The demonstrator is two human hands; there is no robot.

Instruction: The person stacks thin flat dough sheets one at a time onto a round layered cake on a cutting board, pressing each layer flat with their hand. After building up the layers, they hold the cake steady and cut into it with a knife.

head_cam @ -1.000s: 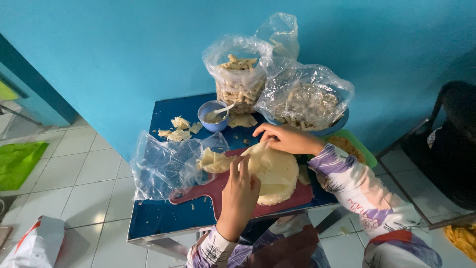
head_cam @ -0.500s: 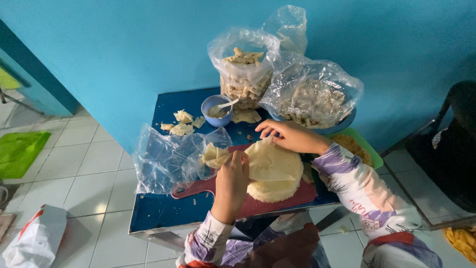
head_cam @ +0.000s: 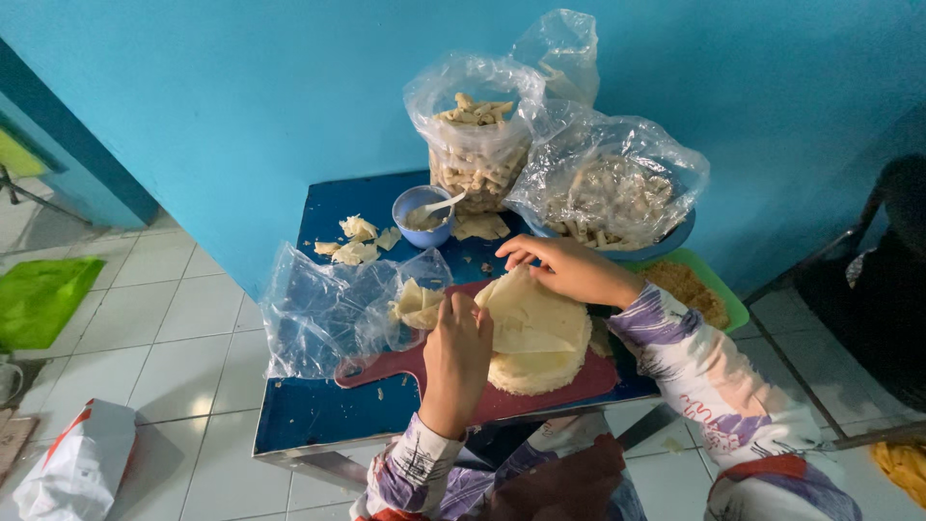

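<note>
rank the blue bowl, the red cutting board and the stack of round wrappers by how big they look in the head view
1. red cutting board
2. stack of round wrappers
3. blue bowl, though it sits farther from the camera

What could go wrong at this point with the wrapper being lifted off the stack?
The top wrapper is thin and pulled between the left hand and right hand, so it may tear. The red cutting board reaches the table's near edge, so a push might slide the stack off. The loose plastic bag could catch the left hand.
</note>
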